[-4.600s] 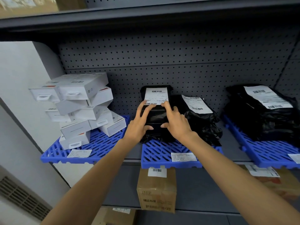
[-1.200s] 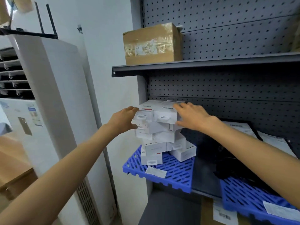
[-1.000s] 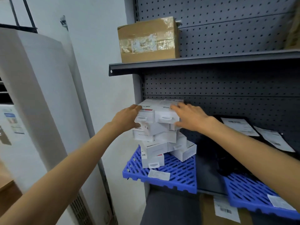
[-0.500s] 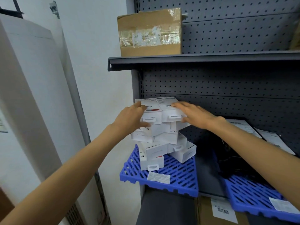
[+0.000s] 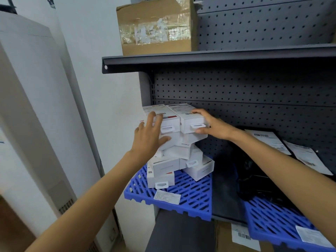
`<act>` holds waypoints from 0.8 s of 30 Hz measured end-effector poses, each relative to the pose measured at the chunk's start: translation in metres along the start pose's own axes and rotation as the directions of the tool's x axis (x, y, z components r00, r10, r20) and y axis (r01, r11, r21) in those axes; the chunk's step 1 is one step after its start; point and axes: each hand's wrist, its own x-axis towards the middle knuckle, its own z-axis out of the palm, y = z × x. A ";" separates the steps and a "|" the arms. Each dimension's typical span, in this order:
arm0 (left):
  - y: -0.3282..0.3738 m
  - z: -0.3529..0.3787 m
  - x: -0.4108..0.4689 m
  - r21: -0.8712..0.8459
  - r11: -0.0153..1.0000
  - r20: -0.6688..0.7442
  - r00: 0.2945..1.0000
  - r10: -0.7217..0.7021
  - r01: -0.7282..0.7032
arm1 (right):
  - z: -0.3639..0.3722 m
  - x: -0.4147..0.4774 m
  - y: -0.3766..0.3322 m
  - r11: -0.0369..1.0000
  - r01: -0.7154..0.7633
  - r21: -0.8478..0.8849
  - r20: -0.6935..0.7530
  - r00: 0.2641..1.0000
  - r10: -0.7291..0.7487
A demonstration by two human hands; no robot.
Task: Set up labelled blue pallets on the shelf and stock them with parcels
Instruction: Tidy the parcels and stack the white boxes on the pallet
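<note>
A crooked stack of white boxes (image 5: 174,153) stands on the left blue pallet (image 5: 189,197), which carries a paper label (image 5: 167,196) at its front. My left hand (image 5: 149,137) lies flat with spread fingers against the left side of the stack's upper boxes. My right hand (image 5: 211,124) grips the right end of the top right white box (image 5: 187,118), fingers over its top and thumb under it. To the right, black parcels (image 5: 254,171) with white shipping labels lie on a second blue pallet (image 5: 276,224).
A taped cardboard box (image 5: 156,26) sits on the upper shelf (image 5: 218,55). The grey pegboard back (image 5: 245,88) closes the shelf behind. A tall white cabinet (image 5: 36,106) stands left of the shelf. Another cardboard box with a barcode label (image 5: 243,237) sits on the lower shelf.
My left hand has slid a little down and flattened against the stack's left side. The top boxes now sit squarer. My right hand has stayed on the top right box.
</note>
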 end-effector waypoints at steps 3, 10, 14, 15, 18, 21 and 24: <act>0.004 -0.001 -0.003 -0.235 0.972 0.018 1.000 -0.008 0.012 | 0.000 0.000 0.001 1.000 0.011 -0.002 -0.027 1.000 -0.011; -0.038 -0.016 -0.002 -0.293 0.953 0.124 0.986 0.111 -0.070 | 0.009 -0.006 -0.011 0.998 0.042 -0.046 -0.076 0.996 -0.046; -0.076 -0.013 0.005 -0.421 0.905 0.159 0.978 0.132 -0.053 | 0.023 -0.010 -0.030 0.994 0.065 -0.093 -0.103 0.992 -0.074; -0.082 -0.013 0.006 -0.455 0.889 0.150 0.979 0.141 -0.058 | 0.028 -0.011 -0.032 0.994 0.065 -0.086 -0.119 0.990 -0.075; -0.085 -0.008 0.002 -0.554 0.832 0.141 0.983 0.118 -0.021 | 0.036 -0.013 -0.033 0.997 0.048 -0.061 -0.203 0.977 -0.060; -0.078 0.005 -0.006 -0.647 0.760 0.121 0.992 0.020 0.063 | 0.040 -0.016 -0.029 1.000 0.018 -0.018 -0.270 0.962 -0.023; -0.076 0.012 -0.008 -0.627 0.775 0.084 0.996 -0.040 0.084 | 0.047 -0.019 -0.030 1.000 0.030 -0.009 -0.296 0.955 -0.031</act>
